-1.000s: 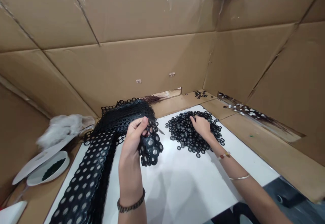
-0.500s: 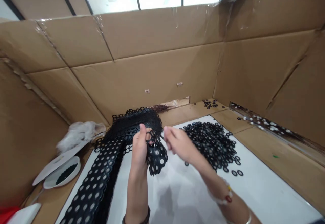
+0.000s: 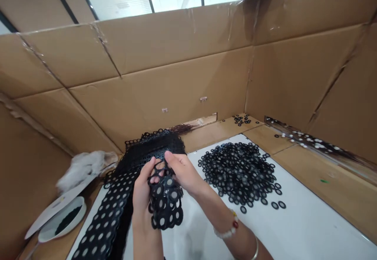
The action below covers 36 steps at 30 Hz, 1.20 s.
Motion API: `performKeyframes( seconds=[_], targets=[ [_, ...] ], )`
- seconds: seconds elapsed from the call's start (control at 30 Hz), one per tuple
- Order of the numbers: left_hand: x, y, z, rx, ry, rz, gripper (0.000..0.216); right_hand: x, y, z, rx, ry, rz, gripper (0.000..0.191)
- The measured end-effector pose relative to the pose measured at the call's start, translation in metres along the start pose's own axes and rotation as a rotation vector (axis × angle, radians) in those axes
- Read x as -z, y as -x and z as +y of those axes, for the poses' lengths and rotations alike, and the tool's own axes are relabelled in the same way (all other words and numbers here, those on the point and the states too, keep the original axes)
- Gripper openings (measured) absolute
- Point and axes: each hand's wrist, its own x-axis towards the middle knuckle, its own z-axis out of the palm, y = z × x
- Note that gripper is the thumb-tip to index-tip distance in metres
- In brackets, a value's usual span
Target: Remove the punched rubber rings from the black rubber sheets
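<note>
Both hands meet on a small black rubber sheet (image 3: 165, 207) punched with round holes, held up above the white board (image 3: 294, 228). My left hand (image 3: 143, 189) grips its left edge. My right hand (image 3: 184, 173) pinches its top edge with the fingertips. Behind and left of the hands lies a long heap of the same perforated black sheets (image 3: 118, 197). To the right, a pile of loose black rubber rings (image 3: 240, 171) lies on the white board, apart from both hands.
Cardboard walls (image 3: 176, 79) enclose the work area on three sides. A white bowl with dark bits (image 3: 63, 220) and a crumpled white bag (image 3: 82, 165) sit at the left. A few stray rings (image 3: 241, 119) lie at the back, and scrap strip (image 3: 306, 138) runs along the right wall.
My right hand left the ring pile, swung left and took hold of the top of the small perforated sheet. The view tilted upward, then settled.
</note>
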Motion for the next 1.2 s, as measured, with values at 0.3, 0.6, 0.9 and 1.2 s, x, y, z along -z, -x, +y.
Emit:
performKeyframes(
  seconds=[0.3, 0.6, 0.9, 1.2],
  targets=[
    [0.024, -0.003, 0.01, 0.044, 0.423, 0.02, 0.033, 0.009, 0.0, -0.002, -0.147, -0.638, 0.241, 0.043],
    [0.027, 0.004, 0.007, -0.222, 0.116, 0.033, 0.041, 0.0, 0.003, 0.02, -0.147, -0.26, 0.263, 0.04],
    [0.007, 0.007, -0.005, -0.248, -0.067, 0.069, 0.036, -0.013, 0.012, 0.021, 0.048, 0.572, 0.311, 0.052],
    [0.009, 0.002, -0.016, -0.178, 0.166, -0.119, 0.048, -0.01, 0.011, 0.02, 0.16, 0.46, 0.431, 0.051]
  ],
)
